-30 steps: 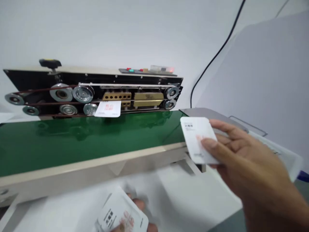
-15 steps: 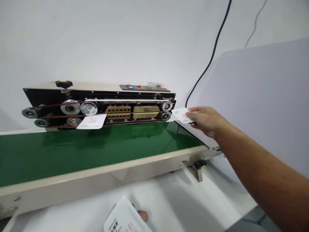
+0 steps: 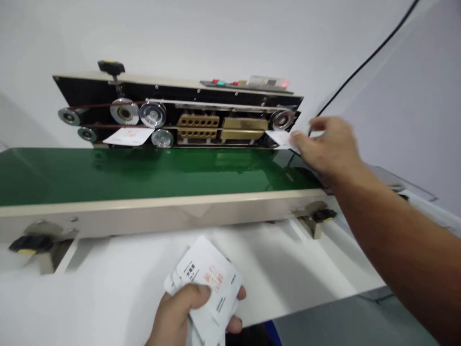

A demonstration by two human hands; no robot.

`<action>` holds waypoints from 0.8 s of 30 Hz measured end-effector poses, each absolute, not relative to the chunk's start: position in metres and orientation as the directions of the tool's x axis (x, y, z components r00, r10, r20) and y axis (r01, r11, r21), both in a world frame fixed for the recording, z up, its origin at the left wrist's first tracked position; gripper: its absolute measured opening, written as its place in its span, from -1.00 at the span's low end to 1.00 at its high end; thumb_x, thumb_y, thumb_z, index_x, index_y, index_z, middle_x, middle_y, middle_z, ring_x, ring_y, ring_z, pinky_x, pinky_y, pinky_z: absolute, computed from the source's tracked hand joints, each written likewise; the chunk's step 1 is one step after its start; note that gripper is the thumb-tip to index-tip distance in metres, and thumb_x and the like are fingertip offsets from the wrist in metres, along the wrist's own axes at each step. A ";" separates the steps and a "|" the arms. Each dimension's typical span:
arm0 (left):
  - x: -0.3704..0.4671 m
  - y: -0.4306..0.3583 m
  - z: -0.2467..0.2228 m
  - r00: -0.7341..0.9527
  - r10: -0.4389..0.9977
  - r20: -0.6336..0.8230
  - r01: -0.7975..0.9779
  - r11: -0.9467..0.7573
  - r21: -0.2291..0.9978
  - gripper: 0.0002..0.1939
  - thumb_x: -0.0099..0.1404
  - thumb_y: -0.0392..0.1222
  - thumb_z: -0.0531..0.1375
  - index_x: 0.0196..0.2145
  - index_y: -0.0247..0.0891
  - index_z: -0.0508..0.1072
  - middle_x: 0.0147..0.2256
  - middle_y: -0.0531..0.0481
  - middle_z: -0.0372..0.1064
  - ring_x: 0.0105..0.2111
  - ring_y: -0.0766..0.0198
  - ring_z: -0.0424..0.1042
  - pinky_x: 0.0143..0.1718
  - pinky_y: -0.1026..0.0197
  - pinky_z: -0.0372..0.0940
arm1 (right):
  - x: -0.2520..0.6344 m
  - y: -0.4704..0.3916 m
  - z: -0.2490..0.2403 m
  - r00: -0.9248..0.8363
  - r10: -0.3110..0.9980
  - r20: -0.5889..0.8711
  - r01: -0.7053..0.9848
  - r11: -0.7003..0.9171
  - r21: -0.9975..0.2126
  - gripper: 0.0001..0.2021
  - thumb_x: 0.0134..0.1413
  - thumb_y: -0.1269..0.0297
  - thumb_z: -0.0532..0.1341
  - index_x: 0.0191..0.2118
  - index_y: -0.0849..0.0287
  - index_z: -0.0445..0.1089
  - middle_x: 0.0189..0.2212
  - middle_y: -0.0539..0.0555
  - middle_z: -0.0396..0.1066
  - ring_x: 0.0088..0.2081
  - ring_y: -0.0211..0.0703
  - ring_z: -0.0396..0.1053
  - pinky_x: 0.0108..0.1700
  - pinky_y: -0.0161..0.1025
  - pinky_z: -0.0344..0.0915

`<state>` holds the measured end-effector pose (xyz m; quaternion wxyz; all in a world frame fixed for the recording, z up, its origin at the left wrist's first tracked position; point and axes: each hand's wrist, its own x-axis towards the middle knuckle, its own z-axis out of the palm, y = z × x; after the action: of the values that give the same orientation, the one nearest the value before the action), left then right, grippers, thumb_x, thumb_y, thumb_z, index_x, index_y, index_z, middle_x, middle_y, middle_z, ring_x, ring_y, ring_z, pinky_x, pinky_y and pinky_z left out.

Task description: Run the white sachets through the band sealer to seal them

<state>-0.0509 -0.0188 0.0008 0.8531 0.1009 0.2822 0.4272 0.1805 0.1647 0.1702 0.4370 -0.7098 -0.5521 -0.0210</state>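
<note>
My left hand (image 3: 180,307) grips several white packets (image 3: 211,283) with red and black print, fanned out in front of the belt. At the right end of the sealing machine (image 3: 180,101), my right hand (image 3: 331,149) is beside a white packet (image 3: 279,138) whose left part lies at the rollers. The thumb reaches the packet's right edge, and the index finger is raised apart from it. Another white packet (image 3: 129,136) sticks out from the machine's left part, above the green belt (image 3: 162,175).
The belt's pale metal frame (image 3: 173,211) runs across the view, with black knobs below it at left (image 3: 32,243) and right (image 3: 324,215). A black cable (image 3: 367,57) hangs at the upper right. A white table (image 3: 118,288) lies underneath.
The view has shifted, bringing my left hand and its packets into fuller sight. My right hand has brought its packet to the right rollers and loosened its fingers. The other packet has moved left along the machine.
</note>
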 end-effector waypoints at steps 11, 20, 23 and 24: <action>-0.046 -0.020 0.002 0.383 0.858 -0.342 -0.729 0.509 0.459 -0.71 0.19 -0.11 0.33 -0.22 -0.35 0.68 -0.32 -0.23 0.64 -0.46 0.10 0.58 -0.34 0.12 0.43 | 0.123 0.016 0.054 -0.442 0.840 0.316 0.648 0.542 -0.535 -0.63 0.25 0.20 0.22 0.13 0.07 0.19 -0.13 0.10 0.35 -0.20 -0.13 0.39 -0.24 -0.16 0.44; -0.048 -0.019 0.004 0.369 0.821 -0.436 -0.675 0.559 0.481 -0.61 0.17 0.01 0.37 -0.18 -0.36 0.67 -0.41 -0.20 0.64 -0.51 0.11 0.59 -0.41 0.17 0.44 | 0.126 0.029 0.049 -0.503 0.860 -0.088 0.451 0.174 -0.876 -0.74 0.29 0.06 0.22 -0.05 0.10 0.30 -0.26 0.03 0.47 -0.31 -0.18 0.44 -0.26 -0.19 0.42; -0.049 -0.019 0.006 0.370 0.839 -0.399 -0.682 0.537 0.497 -0.62 0.24 -0.02 0.30 -0.10 -0.35 0.63 -0.29 -0.26 0.66 -0.47 0.14 0.60 -0.34 0.17 0.46 | 0.128 0.027 0.047 -0.400 0.902 -0.164 0.386 0.004 -0.922 -0.75 0.29 0.04 0.23 -0.12 0.11 0.31 -0.37 -0.01 0.46 -0.42 -0.24 0.42 -0.37 -0.26 0.40; -0.049 -0.018 0.007 0.374 0.838 -0.397 -0.676 0.539 0.502 -0.62 0.27 -0.03 0.28 -0.08 -0.36 0.62 -0.26 -0.28 0.65 -0.45 0.14 0.61 -0.32 0.17 0.47 | 0.130 0.026 0.047 -0.372 0.909 -0.190 0.352 -0.052 -0.935 -0.73 0.29 0.02 0.23 -0.12 0.11 0.31 -0.40 -0.02 0.46 -0.44 -0.25 0.42 -0.39 -0.27 0.41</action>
<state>-0.0490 -0.0185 0.0066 0.8187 0.1288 0.3153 0.4622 0.1300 0.0264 0.0465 0.2629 -0.4951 -0.6364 0.5298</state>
